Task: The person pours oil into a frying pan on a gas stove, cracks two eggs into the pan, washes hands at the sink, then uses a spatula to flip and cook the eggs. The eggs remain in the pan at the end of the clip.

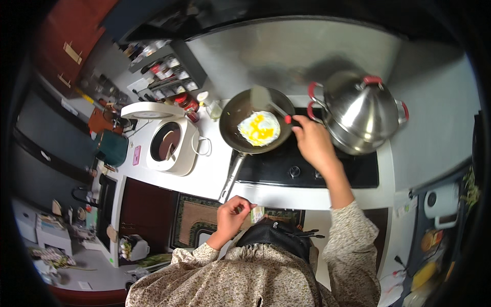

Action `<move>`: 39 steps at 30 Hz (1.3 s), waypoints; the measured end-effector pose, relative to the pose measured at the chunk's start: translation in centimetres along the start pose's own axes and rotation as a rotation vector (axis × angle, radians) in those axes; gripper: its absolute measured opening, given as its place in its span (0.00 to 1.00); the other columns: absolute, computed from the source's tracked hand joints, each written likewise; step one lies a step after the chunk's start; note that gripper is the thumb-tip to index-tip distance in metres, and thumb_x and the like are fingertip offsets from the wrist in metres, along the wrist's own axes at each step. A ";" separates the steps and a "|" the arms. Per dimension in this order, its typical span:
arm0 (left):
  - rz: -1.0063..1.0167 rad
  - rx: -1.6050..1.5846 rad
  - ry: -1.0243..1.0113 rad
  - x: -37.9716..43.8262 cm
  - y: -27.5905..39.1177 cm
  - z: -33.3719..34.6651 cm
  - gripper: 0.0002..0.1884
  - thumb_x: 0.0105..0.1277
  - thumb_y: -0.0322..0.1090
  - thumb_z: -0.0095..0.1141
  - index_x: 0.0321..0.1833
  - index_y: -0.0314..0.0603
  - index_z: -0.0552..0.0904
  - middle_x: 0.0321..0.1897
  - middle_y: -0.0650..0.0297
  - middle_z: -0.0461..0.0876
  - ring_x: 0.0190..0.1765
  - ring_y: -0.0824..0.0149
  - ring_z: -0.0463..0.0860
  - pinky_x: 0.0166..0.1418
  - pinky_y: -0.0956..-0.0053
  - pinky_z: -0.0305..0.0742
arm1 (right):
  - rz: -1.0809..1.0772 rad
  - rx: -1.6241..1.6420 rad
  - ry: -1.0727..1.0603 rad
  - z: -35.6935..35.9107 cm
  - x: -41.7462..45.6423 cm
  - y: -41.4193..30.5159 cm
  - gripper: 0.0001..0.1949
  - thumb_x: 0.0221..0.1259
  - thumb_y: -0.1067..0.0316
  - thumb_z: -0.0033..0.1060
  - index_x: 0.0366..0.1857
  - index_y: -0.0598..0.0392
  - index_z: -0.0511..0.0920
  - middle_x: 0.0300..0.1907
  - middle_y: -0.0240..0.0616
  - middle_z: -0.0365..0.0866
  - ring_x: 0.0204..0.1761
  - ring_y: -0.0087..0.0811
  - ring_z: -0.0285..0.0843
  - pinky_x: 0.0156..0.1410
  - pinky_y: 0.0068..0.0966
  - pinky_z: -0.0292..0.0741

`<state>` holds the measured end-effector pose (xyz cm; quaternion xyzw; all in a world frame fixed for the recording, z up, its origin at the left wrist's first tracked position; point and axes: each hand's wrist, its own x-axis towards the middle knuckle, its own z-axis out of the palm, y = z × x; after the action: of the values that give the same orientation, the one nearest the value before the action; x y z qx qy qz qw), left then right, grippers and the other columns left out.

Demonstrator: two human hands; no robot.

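Observation:
My right hand (312,142) grips the dark handle of a metal spatula (261,98); its blade is over the far part of a dark frying pan (234,139). In the pan lies an egg (259,128) with a white body and streaks of yellow yolk, just nearer to me than the blade. The pan sits on the left part of a black cooktop (268,167), its metal handle (233,177) pointing towards me. My left hand (232,217) is in front of the counter's edge, near the end of the pan's handle, with fingers curled; whether it pinches something small I cannot tell.
A large lidded steel pot (358,115) with red handles stands on the cooktop's right side. Left of the pan are an open white rice cooker (186,147), red-lidded jars (187,103), a pink object (137,155) and a green container (111,147). A spice rack (170,73) stands at the wall.

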<state>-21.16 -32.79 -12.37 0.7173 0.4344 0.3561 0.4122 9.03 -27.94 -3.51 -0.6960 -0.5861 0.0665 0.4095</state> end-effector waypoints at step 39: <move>-0.642 -0.487 -0.444 11.0 -9.4 -4.5 0.20 0.77 0.46 0.57 0.51 0.33 0.70 0.18 0.69 0.73 0.14 0.76 0.72 0.18 0.79 0.70 | 0.194 -0.585 -0.758 6.2 32.9 5.8 0.09 0.47 0.67 0.77 0.35 0.50 0.92 0.27 0.33 0.89 0.27 0.25 0.83 0.33 0.27 0.79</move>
<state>-24.14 -18.80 -17.31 0.4875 0.4395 0.1402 0.7413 19.97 3.88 1.41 -0.7602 -0.6203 0.1856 -0.0534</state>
